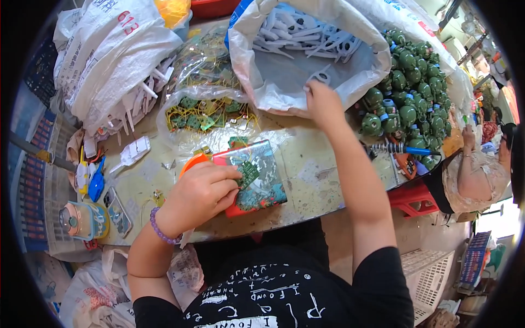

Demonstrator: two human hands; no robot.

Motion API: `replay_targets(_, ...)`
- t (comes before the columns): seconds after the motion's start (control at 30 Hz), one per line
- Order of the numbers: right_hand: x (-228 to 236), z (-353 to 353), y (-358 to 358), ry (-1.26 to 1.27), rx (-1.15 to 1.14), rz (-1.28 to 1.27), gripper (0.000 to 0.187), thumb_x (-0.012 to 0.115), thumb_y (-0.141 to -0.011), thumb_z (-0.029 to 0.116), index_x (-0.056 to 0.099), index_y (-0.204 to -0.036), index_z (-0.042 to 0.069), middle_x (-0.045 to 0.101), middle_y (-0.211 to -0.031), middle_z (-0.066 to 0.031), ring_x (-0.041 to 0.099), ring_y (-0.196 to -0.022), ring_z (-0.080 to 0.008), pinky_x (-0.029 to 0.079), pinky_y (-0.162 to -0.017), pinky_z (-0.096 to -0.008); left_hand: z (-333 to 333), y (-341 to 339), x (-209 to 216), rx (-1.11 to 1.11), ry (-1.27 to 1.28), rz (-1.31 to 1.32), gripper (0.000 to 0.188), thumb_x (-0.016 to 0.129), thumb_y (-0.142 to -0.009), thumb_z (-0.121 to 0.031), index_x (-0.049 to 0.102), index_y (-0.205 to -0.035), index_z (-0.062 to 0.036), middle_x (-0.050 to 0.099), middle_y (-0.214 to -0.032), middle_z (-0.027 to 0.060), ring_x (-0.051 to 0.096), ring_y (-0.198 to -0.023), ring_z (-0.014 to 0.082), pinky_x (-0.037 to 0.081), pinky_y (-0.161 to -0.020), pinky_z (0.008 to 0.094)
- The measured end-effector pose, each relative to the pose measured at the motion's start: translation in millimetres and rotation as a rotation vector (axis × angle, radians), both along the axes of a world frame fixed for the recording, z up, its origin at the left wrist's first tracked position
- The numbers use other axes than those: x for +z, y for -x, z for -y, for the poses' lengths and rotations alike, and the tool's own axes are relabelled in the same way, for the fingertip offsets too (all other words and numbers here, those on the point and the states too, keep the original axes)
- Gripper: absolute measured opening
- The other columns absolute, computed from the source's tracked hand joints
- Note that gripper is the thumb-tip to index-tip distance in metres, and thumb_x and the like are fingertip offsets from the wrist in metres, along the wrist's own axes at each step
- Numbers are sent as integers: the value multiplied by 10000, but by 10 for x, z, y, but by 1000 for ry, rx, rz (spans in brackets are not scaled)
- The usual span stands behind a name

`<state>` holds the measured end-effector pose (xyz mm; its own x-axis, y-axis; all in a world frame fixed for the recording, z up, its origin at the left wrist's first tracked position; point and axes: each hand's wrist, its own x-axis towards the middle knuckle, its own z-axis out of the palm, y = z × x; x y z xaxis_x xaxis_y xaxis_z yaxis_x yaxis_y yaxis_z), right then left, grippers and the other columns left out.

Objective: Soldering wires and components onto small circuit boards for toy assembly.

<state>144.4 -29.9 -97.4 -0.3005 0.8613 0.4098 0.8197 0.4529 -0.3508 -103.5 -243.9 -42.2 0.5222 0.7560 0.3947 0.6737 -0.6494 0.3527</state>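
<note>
My left hand [203, 191] is closed, its fingertips on a small green circuit board [248, 174]. That board is over a red-edged box [276, 169] with a clear, worn top. An orange piece [192, 162] shows behind the same hand, partly hidden by it. At the near rim of an open white sack [246, 71], my right hand [322, 104] pinches one end of a white plastic part [321, 75]. Inside the sack, farther back, lie several similar white plastic parts [290, 30]. Another green board [238, 142] rests at the box's far edge.
Clear bags of wired circuit boards [208, 116] stand left of the sack. A heap of dark green round parts [410, 82] lies right. Far left are a full white sack [117, 54], a phone [117, 210] and a cup [82, 218]. Another person [476, 169] sits at right.
</note>
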Motion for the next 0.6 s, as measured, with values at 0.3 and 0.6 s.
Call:
replay_targets(0.3, -312, -809, 171, 179, -132, 324, 276, 587, -805, 133, 625, -1058, 30, 668, -988, -185, 633, -958, -375, 506, -809, -445, -27, -4, 6, 17, 29, -22, 114, 696, -723, -41, 622, -807, -21, 668, -966, 93, 652, -844, 274, 530, -741, 372)
replay_targets(0.6, 460, 265, 204, -288, 247, -389, 282, 590, -910, 203, 636, -1113, 13, 648, -978, -124, 616, -889, -253, 473, -803, -324, 5, 40, -24, 24, 33, -41, 121, 685, -741, -85, 635, -839, -34, 650, -1010, 60, 620, -828, 248, 504, -754, 350)
